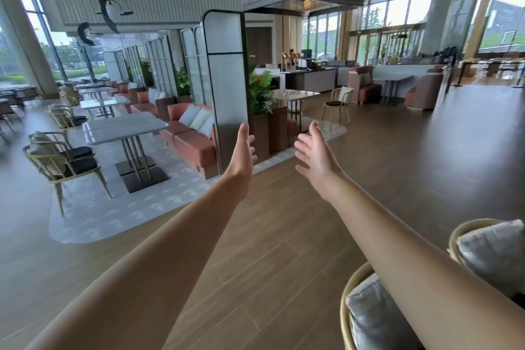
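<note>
Wood floor (pixel 284 250) runs through a bright dining hall with tall windows (pixel 397 11) at the back. Two bare arms stretch forward above it.

The left grip (pixel 243 155) shows edge-on, thumb uppermost, its fingers loose and apart, clasping nothing. It lines up with the foot of a frosted screen (pixel 227 79) that stands well beyond it. The right grip (pixel 318 160) is spread wide with its palm turned toward the left one, fingers straight, also empty. The two are near each other and do not touch.

The nearest thing is a chair (pixel 345 310) in the lower right corner, with a cane rim and a grey cushion (pixel 369 318) in it. The right forearm passes over its back; whether it touches cannot be told. A second chair (pixel 466 226) stands just behind.

On the left, a pale rug (pixel 113 216) carries a marble tabletop (pixel 125 125), armchairs (pixel 56 159) with dark seats, and a pink sofa (pixel 193 148) beside the screen. A plant (pixel 260 94) grows behind the screen, and a counter (pixel 309 77) stands farther back.
</note>
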`<state>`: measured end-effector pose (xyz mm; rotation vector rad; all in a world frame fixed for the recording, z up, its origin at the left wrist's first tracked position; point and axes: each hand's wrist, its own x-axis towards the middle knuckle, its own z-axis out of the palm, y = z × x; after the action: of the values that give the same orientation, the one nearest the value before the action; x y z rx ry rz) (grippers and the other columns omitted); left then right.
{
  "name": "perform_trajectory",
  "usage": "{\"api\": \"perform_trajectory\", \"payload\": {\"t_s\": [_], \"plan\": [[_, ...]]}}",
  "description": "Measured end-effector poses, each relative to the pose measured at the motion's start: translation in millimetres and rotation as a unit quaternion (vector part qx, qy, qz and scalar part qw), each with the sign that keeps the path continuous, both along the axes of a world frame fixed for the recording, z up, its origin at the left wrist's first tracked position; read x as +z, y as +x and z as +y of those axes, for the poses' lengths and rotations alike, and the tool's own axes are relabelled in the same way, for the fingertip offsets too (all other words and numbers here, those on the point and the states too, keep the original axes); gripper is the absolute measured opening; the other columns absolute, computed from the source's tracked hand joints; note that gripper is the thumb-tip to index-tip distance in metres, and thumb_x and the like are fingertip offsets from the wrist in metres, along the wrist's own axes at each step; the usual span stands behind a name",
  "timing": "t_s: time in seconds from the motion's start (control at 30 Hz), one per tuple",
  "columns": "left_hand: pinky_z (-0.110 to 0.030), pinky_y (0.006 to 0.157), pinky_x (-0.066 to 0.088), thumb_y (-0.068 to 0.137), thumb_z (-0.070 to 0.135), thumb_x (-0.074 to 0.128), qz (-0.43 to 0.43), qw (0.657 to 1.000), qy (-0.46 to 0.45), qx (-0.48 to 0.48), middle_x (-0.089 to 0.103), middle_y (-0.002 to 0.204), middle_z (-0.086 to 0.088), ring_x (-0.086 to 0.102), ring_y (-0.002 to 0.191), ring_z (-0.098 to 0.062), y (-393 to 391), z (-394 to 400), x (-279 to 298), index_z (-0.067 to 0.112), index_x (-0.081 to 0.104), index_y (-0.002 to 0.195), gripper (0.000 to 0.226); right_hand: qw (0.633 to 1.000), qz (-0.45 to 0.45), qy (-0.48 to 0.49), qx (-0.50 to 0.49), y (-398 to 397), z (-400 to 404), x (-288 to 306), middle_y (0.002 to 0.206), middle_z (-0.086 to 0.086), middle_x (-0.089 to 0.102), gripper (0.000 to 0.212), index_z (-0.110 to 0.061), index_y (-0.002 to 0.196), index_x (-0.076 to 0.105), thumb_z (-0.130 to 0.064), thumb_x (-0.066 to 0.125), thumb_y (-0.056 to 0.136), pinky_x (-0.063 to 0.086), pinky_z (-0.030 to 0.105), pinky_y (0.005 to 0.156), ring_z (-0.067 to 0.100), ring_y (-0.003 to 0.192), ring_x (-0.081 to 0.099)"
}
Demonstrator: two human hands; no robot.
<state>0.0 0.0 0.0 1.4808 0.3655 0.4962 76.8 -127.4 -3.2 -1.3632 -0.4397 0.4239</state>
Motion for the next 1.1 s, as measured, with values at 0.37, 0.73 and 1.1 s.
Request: {"api": "perform_trajectory", "payload": {"t_s": [0.37, 0.73, 1.1], "plan": [[-0.046, 0.125, 0.014, 0.104, 0.059, 0.022, -0.002, 0.998, -0.02, 0.054, 0.022, 0.167, -0.007, 0.023, 0.153, -0.025, 91, 148, -11, 0.015, 0.024, 0.16, 0.071, 0.999, 0.025, -0.004, 0.048, 95, 148, -11, 0.163, 0.005, 0.03, 0.075, -0.018, 0.158, 0.028, -0.065, 0.026, 0.1, 0.021, 0.05, 0.122, 0.023, 0.149, 0.029], [-0.045, 0.124, 0.011, 0.105, 0.059, 0.018, 0.001, 1.0, -0.012, -0.003, 0.016, 0.168, -0.009, 0.019, 0.154, -0.027, 223, 287, -12, 0.015, 0.018, 0.162, 0.071, 0.999, 0.024, -0.014, -0.015, 205, 275, -14, 0.164, 0.004, 0.027, 0.074, -0.018, 0.158, 0.026, -0.064, 0.028, 0.1, 0.022, 0.048, 0.122, 0.022, 0.15, 0.027], [-0.052, 0.122, 0.012, 0.102, 0.065, 0.02, 0.04, 0.995, -0.005, -0.087, 0.021, 0.167, -0.011, 0.026, 0.152, -0.028, 395, 308, -17, 0.022, 0.023, 0.161, 0.073, 0.994, 0.04, -0.01, -0.102, 358, 290, -22, 0.163, 0.002, 0.031, 0.074, -0.019, 0.157, 0.03, -0.066, 0.028, 0.1, 0.026, 0.046, 0.121, 0.02, 0.149, 0.03]]}}
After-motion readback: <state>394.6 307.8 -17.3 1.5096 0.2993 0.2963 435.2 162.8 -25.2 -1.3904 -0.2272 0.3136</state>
